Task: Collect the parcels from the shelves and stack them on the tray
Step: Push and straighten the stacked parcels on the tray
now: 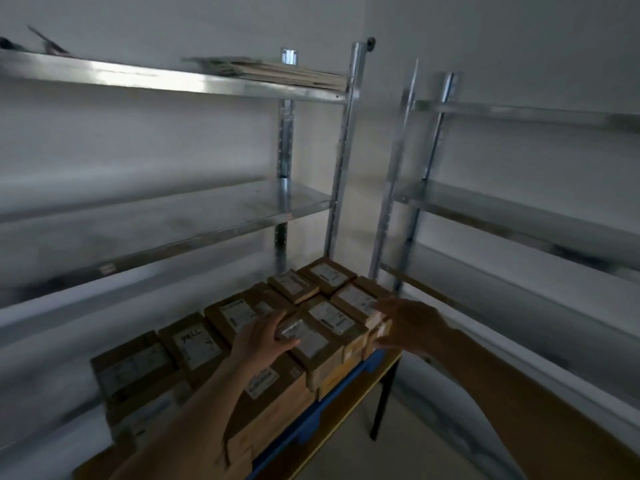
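Several brown cardboard parcels [194, 341] with white labels lie stacked in rows on a blue tray [332, 396], which sits on a wooden table [349, 410]. My left hand [263, 337] rests with straight fingers on the top of a labelled parcel [311, 341] near the tray's right end. My right hand [412, 327] touches the right side of the parcel stack [377, 330], fingers spread and relaxed. A flat pile of parcels or cardboard [277, 72] lies on the top shelf of the left rack.
A metal rack [343, 161] stands behind the table, its middle shelf [207, 216] bare. A second metal rack [519, 209] stands to the right with bare shelves. The table has black legs [381, 407] over a pale floor.
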